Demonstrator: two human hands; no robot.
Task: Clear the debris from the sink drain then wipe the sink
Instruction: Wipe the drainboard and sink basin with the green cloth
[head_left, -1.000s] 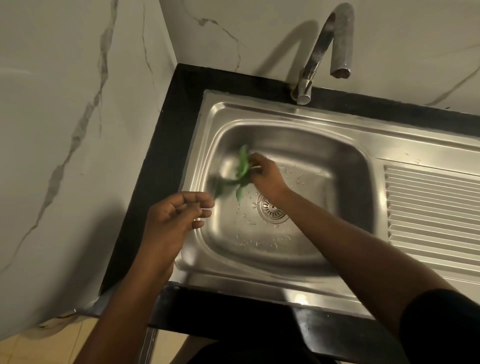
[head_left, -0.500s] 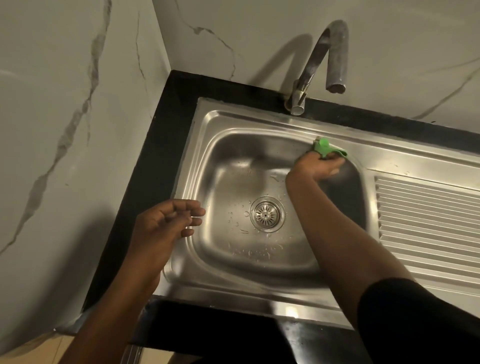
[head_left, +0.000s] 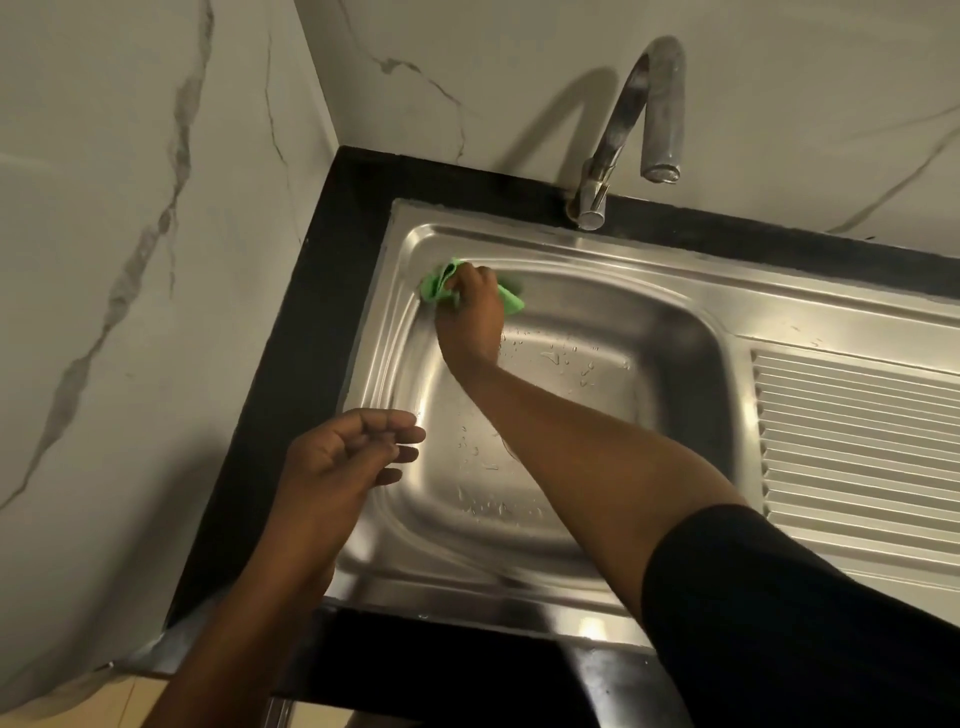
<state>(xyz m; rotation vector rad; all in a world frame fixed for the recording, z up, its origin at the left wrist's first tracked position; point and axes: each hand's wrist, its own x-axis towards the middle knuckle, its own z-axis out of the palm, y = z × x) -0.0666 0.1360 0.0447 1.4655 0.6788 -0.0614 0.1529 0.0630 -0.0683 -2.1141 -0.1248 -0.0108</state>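
Over the sink (head_left: 675, 278) arches a faucet (head_left: 614, 140); the right forearm crosses the basin. Right hand (head_left: 470, 319) grips a green cloth (head_left: 438, 284); left hand (head_left: 340, 460) loosely curled, empty.

The right forearm (head_left: 571, 441) hides the sink drain; the drainboard (head_left: 857, 447) runs off-frame.

1 stainless sink (head_left: 649, 322) | 1 gooseneck faucet (head_left: 631, 119) | just 1 green cloth (head_left: 436, 286) | 1 ribbed drainboard (head_left: 857, 441) | 1 black countertop (head_left: 322, 291) | 2 hands, so left hand (head_left: 343, 457) + right hand (head_left: 470, 317)
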